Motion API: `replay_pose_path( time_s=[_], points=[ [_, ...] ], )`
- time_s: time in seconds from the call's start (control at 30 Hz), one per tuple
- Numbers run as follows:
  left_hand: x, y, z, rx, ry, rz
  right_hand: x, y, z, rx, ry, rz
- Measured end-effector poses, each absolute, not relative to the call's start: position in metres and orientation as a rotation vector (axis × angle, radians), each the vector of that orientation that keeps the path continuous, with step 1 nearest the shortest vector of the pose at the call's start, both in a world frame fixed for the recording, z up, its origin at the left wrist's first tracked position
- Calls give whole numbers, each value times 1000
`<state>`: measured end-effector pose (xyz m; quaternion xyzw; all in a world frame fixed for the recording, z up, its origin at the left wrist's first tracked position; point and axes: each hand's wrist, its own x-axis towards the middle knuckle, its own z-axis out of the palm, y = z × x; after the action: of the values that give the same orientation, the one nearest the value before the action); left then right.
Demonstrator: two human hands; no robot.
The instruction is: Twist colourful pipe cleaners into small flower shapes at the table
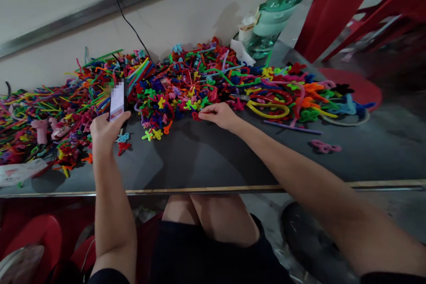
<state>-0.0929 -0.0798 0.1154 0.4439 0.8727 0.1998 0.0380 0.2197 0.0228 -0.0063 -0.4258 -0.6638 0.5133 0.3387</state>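
My left hand (pixel 105 132) holds a phone (pixel 117 101) upright at the near edge of a big heap of coloured pipe cleaners (pixel 186 84) on a dark grey table (pixel 206 159). A black cable (pixel 128 22) runs from the phone area up the wall. My right hand (pixel 220 114) rests on the table at the heap's front edge, fingers pinched on a small red pipe-cleaner piece (pixel 197 116). Small twisted flower shapes, light blue (pixel 123 137), red (pixel 124 147) and green (pixel 147 135), lie loose between my hands.
A green figurine bottle (pixel 276 13) stands at the back by a roll of tape (pixel 246 32). Red plastic chairs (pixel 336 4) stand to the right. A yellow loop (pixel 266 108) and a pink twisted piece (pixel 325 146) lie right of my hand. Red stools sit under the table.
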Motion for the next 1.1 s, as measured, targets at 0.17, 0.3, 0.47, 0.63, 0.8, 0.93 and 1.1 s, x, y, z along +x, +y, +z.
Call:
replay_pose_path(
  time_s=[0.17, 0.3, 0.47, 0.63, 0.8, 0.93, 1.1],
  points=[
    [-28, -26, 83, 1496, 2798, 748, 222, 23, -8, -1115, -1724, 1307],
    [-9, -1, 50, 1455, 2790, 656, 223, 23, -10, -1120, -1705, 1286],
    [-15, -8, 49, 1527, 2753, 575, 222, 23, -9, -1135, -1725, 1285],
    [-31, -13, 55, 1596, 2721, 684, 222, 24, -11, -1173, -1742, 1274],
    [-59, 0, 46, 1775, 2526, 1000, 222, 24, -11, -1202, -1758, 1260],
    [-79, 10, 27, 1618, 2383, 1295, 222, 24, -12, -1202, -1764, 1238],
    [-82, 8, 11, 1579, 2227, 1520, 222, 24, -13, -1180, -1787, 1219]
  ],
)
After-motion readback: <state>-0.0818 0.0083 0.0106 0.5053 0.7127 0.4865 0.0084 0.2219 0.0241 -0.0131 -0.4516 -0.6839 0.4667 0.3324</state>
